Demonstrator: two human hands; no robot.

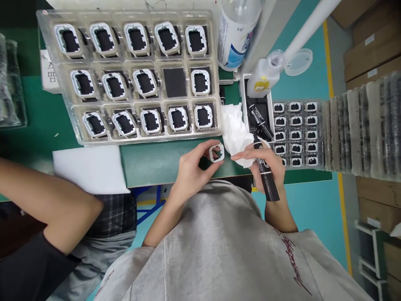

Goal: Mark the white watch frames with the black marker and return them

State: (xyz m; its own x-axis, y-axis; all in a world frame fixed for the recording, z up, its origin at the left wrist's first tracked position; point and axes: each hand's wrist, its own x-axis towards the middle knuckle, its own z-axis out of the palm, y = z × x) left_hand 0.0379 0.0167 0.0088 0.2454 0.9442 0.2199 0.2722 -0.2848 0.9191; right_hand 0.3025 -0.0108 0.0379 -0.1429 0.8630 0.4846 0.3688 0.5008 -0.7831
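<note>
Between the thumb and fingers of my left hand (194,169) is a small white square frame (211,154) with rounded corners, held just off the table's front edge. My right hand (271,165) grips a black marker pen (266,175), its dark end pointing down toward me. That hand also rests against a crumpled white tissue (233,131); whether its fingers pinch the tissue I cannot tell. Beyond my hands lies a clear plastic tray (140,138) of similar frames on dark pads. One pocket (174,82) in its middle row shows only the black pad.
A small box (246,108) holds more markers (261,121). Behind it stand a dispenser bottle (263,77) and a larger bottle (234,37). A second filled tray (296,121) and stacked trays (363,125) are at right. A co-worker's arm (62,200) reaches in at left, near a white sheet (90,169).
</note>
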